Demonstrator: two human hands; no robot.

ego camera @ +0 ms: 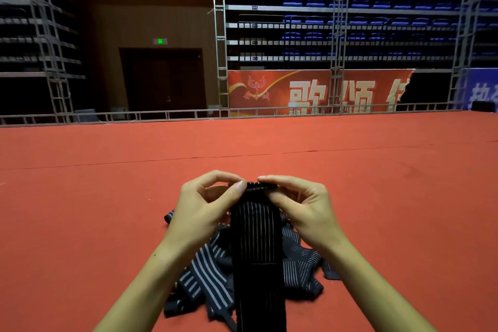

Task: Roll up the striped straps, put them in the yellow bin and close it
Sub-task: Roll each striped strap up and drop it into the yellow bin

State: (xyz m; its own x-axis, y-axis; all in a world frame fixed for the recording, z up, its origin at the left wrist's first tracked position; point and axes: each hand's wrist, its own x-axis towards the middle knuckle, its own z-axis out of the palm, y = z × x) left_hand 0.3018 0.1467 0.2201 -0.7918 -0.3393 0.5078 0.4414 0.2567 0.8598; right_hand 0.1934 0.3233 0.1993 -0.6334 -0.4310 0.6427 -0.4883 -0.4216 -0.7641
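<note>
A dark strap with thin pale stripes (256,240) hangs down between my hands toward the bottom edge of the view. My left hand (204,207) pinches its folded top end with thumb and forefinger. My right hand (299,205) pinches the same end from the other side. Beneath them a loose heap of striped straps (204,277) lies on the red carpet. No yellow bin is in view.
Red carpet (107,197) stretches ahead to a low metal rail (161,115). Beyond it stand truss towers (221,35), a red banner (310,91), dark double doors (161,81) and tiers of blue seats (377,3).
</note>
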